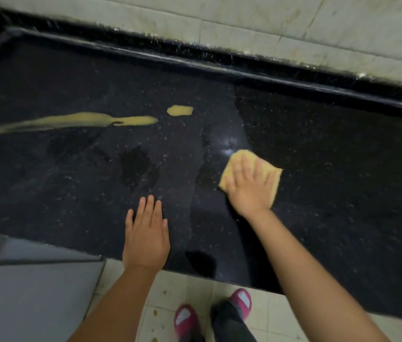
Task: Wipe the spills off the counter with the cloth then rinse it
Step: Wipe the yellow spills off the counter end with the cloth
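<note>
Head view: the right hand (248,187) presses flat, fingers spread, on the yellow cloth (250,175) lying on the dark counter (318,144). The left hand (145,234) rests open, grasping nothing. Two yellow spills, a long streak (71,122) and a small patch (179,110), lie well to the left. Keep the palm flat, sweep leftward through both, and gather the liquid inward rather than smearing it.

Pale tiled wall (269,28) behind, stained light floor tiles (190,290) below, dim lighting.
</note>
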A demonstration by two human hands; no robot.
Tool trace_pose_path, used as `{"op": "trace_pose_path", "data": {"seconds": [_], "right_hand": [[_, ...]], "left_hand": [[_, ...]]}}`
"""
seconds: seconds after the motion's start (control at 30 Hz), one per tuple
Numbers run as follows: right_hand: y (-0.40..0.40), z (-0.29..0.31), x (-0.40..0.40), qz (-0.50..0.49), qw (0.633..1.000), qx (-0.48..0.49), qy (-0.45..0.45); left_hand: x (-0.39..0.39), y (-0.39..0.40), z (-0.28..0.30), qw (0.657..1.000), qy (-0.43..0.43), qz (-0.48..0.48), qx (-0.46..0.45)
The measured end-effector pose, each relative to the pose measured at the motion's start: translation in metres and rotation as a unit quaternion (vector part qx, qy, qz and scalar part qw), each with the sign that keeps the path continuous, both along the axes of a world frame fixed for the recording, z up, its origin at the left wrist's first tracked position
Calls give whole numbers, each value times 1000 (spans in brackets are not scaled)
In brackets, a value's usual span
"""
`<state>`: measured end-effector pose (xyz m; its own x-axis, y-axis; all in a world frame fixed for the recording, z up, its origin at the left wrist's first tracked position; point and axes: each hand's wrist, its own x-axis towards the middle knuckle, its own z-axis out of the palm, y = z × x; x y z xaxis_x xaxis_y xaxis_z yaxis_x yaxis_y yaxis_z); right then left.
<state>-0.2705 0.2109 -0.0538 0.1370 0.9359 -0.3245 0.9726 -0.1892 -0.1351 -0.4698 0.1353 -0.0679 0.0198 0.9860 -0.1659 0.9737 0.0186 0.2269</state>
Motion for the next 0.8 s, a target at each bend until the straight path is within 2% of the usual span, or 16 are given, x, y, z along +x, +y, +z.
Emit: {"op": "trace_pose_path", "data": {"seconds": [0.1,0.17,0.27,0.33,0.4,0.5,0.57,0.67,0.8], "right_hand": [[-43,-10,-45,175,979,99,-17],[-88,-11,-38,254,963,90,-10],[-147,-12,22,290,955,61,-12],[-157,-10,70,266,961,57,-47],[-141,-1,101,191,979,28,-66],[-85,3,117,37,998,30,-50],[-40,6,109,-25,999,11,-34],[29,8,78,-27,999,-3,-22],[90,4,6,83,996,-13,17]], "left_hand": [[1,0,1,1000,-1,2,5],[2,-1,2,1000,-15,8,22],[3,-1,3,999,-20,8,25],[3,-2,4,999,-24,11,27],[3,-1,4,999,-27,11,26],[3,-2,2,999,-18,16,24],[2,-3,-2,999,-12,18,31],[1,-2,-2,999,1,20,28],[0,1,-2,999,6,16,28]]}}
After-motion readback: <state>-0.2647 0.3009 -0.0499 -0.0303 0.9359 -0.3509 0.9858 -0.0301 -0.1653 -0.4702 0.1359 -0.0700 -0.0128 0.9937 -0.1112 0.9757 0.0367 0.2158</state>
